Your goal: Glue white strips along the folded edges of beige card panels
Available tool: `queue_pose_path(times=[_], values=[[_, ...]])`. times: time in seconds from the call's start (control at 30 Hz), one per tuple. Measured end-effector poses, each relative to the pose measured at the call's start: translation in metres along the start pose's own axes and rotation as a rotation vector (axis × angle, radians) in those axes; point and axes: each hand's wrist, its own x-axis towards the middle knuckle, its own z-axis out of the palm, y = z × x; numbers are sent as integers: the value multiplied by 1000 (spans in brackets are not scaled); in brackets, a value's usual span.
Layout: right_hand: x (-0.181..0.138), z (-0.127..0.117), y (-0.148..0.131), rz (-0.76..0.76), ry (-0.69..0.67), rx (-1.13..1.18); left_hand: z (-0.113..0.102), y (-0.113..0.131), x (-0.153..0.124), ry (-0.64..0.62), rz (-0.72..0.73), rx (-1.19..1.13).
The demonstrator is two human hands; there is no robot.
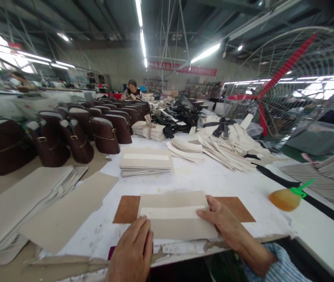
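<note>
Brown bags (75, 137) line the upper left of the bench (213, 180). At lower centre, the left hand (131, 250) lies flat, fingers together, on a grey board (175, 215) over a brown sheet (127, 209); the right hand (219, 217) presses its right edge. An orange bottle (286, 197) sits right.

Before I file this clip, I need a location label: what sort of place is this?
Probably a bag workshop: rows of brown bags, stacks of cut panels, and hands pressing a panel.

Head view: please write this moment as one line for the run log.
left hand: flat on card | right hand: pressing card | under card: brown sheet | table
</note>
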Motion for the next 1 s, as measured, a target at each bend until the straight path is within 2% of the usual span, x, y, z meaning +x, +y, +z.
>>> queue_pose_path(times=[0.13,0.23,0.3,0.4,0.53,0.7,0.87,1.0], values=[[-2,15,-38,-40,-33,-63,-1,5,-2,47,-137,-16],[7,31,-75,-168,-72,-99,-3,9,-4,132,-259,-23],[22,44,-96,-272,-94,-108,-3,10,-5,171,-267,-12],[60,64,-115,-405,-108,-90,-2,11,-5,155,-220,41],[131,87,-109,-517,-50,-151,-1,9,-3,88,-159,124],[199,99,-75,-488,122,-404,2,6,-3,48,-113,169],[224,89,-56,-526,288,-636,2,5,-5,36,-114,156],[219,88,-55,-628,372,-763,-2,11,-4,0,-145,105]])
